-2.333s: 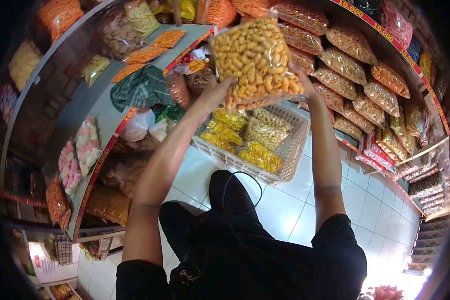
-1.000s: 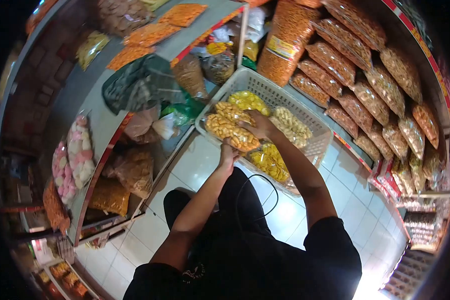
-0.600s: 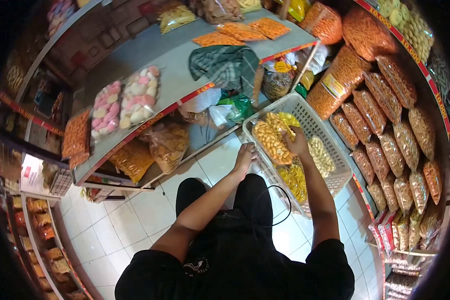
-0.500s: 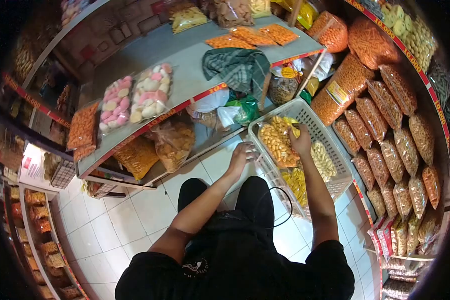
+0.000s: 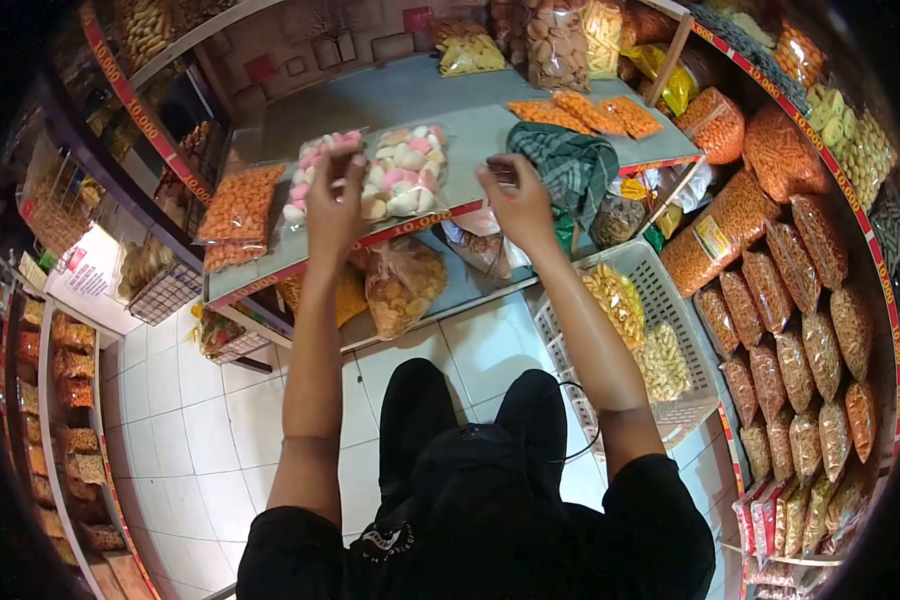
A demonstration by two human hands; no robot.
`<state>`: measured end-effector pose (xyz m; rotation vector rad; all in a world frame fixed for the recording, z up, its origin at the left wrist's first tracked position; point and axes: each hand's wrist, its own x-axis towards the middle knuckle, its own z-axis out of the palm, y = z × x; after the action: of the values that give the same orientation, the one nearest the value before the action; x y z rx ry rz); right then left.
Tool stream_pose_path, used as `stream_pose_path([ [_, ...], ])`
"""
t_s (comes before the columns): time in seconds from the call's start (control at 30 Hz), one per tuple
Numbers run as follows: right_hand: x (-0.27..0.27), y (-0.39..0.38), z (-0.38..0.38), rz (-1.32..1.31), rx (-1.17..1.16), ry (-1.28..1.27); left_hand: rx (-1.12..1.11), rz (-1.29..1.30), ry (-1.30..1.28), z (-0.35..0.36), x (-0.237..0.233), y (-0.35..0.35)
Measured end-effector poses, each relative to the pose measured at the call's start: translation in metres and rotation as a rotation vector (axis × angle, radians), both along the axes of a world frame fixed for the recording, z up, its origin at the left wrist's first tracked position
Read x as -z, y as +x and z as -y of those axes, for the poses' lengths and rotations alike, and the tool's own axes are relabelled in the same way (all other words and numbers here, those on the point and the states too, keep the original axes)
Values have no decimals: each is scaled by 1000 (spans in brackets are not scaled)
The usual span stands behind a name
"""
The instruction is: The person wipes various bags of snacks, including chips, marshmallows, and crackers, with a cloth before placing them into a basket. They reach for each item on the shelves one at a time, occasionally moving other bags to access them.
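Observation:
Both my hands are raised over the front of the grey shelf (image 5: pixel 470 110). My left hand (image 5: pixel 338 205), fingers apart and holding nothing, is in front of a bag of pink and white snacks (image 5: pixel 298 190), partly covering it. A second pink and white bag (image 5: pixel 406 170) lies between my hands. My right hand (image 5: pixel 518 200) is open and empty, just left of a dark checked cloth (image 5: pixel 565 160). Orange snack bags (image 5: pixel 240 205) lie at the shelf's left end.
A white plastic crate (image 5: pixel 685 375) with bags of yellow snacks (image 5: pixel 615 300) and pale snacks (image 5: pixel 662 362) stands on the tiled floor by my right forearm. Rows of packed bags (image 5: pixel 795 330) fill the right rack. Under the shelf sits a large snack bag (image 5: pixel 402 285).
My right hand has left the crate and moved up-left to the shelf. My left hand has risen from beside the crate to the pink and white bags. The view has shifted left.

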<state>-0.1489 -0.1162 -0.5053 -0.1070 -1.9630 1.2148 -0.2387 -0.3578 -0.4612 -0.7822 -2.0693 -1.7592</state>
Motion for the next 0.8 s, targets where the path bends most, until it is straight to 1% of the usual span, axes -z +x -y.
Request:
stream_pose_path([
  [0.03, -1, -17, 8, 55, -38, -36, -53, -20, 18, 7, -15, -5],
  [0.07, -3, -30, 15, 113, -75, -76, -153, -42, -128, 17, -21, -21],
  [0.13, -9, -50, 21, 317, -18, 35, -385, -158, -556, 30, -16, -56],
  [0.17, -15, -57, 23, 421, 15, 89, -404, -95, -669, 32, -14, -66],
  [0.23, -28, -66, 26, 541, -19, 35, -434, 43, -892, 32, -8, -80],
  [0.27, -35, -69, 26, 599, -32, 9, -416, 58, -951, 31, -7, -85],
  [0.33, -38, -79, 24, 651, -45, 34, -381, 86, -1065, 29, -7, -94],
  [0.43, -36, -88, 22, 704, -60, 106, -291, 183, -1146, 25, -5, -105],
  [0.5, -43, -83, 29, 708, -58, 153, -280, 218, -1113, 26, 6, -118],
  [0.57, -43, -83, 29, 717, -69, 155, -263, 220, -1093, 26, 3, -120],
  [0.67, -41, -90, 31, 739, -103, 154, -233, 257, -973, 29, -6, -109],
  [0.73, -37, -97, 31, 742, -143, 145, -231, 246, -895, 30, -11, -104],
  [0.8, -35, -101, 31, 746, -130, 112, -225, 221, -833, 33, -12, -104],
])
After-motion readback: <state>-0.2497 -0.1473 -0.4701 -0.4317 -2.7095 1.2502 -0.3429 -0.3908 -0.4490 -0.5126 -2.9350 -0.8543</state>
